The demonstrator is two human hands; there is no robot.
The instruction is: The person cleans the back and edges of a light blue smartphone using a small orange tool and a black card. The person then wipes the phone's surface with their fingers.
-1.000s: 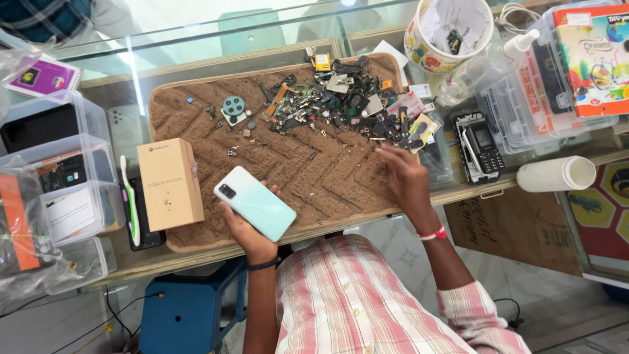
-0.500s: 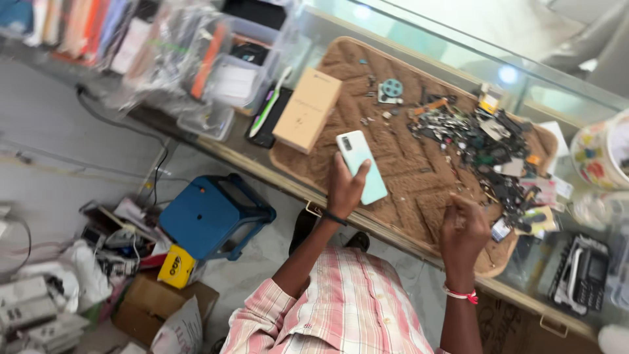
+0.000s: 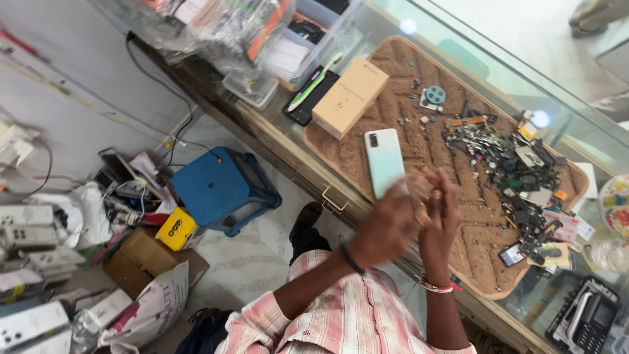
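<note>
pressing together above the brown woven mat (image 3: 458,216), your left hand (image 3: 388,226) and right hand (image 3: 440,213) meet palm to palm, both blurred. your fingers lie flat against each other and neither hand grips anything. just beyond your left hand, the pale green smartphone (image 3: 384,161) lies back-up on the mat, its near end partly hidden behind your left fingers; whether they touch it you cannot tell from this view. a tan cardboard phone box (image 3: 349,97) sits on the far-left corner of the mat, near the phone but apart from it. to the right, a heap of small phone parts and screws (image 3: 511,170) spreads over the mat, with a round teal part (image 3: 435,95) lying beyond it. a white toothbrush with a green handle (image 3: 313,83) rests on a dark phone beside the box. the mat lies on the glass tabletop (image 3: 517,78). a blue plastic stool (image 3: 219,187) stands on the floor below the tabletop's edge. a black band circles your left wrist, a red-and-white one your right.
</note>
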